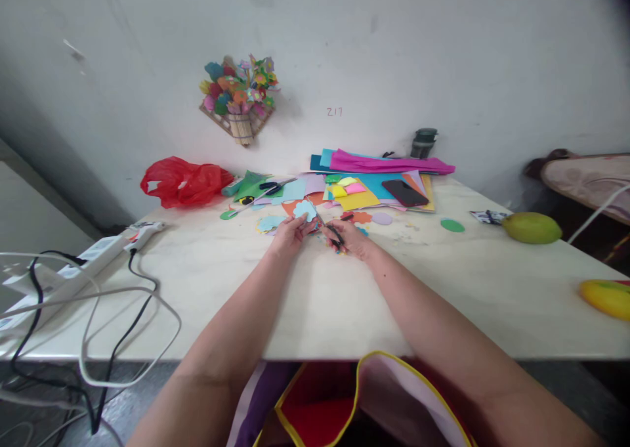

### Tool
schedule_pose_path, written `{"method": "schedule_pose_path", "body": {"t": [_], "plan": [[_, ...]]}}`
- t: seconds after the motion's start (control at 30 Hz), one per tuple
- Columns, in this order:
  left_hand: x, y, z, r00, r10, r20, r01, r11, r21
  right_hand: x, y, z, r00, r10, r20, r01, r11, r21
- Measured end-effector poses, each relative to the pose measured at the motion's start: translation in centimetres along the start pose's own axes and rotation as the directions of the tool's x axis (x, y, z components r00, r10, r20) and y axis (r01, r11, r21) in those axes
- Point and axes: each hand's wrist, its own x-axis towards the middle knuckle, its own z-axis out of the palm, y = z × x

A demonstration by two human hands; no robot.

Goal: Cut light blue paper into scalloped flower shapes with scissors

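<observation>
Pinching a light blue scalloped paper piece (305, 211), the left hand (291, 232) meets scissors (336, 234) gripped by the right hand (348, 238), their blades near the paper, low over the white table (335, 309). Around both hands lie small paper scraps and cut shapes. Behind are coloured sheets (362, 196) with a dark phone (405, 193) on top; a red plastic bag (186, 182) sits left, a green-yellow fruit (531, 228) right.

Seemingly a home craft corner: wall-hung paper flowers (239, 86), fruit (531, 228), colored sheets (364, 194).
</observation>
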Motion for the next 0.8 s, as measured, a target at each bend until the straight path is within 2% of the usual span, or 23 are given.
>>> {"method": "schedule_pose_path", "body": {"t": [0.8], "plan": [[-0.50,-0.04,0.58,1.000,-0.006,-0.009,0.005,0.999,-0.036,-0.24,-0.22,0.03,1.000,-0.012,0.022,0.013,1.000,-0.025]]}}
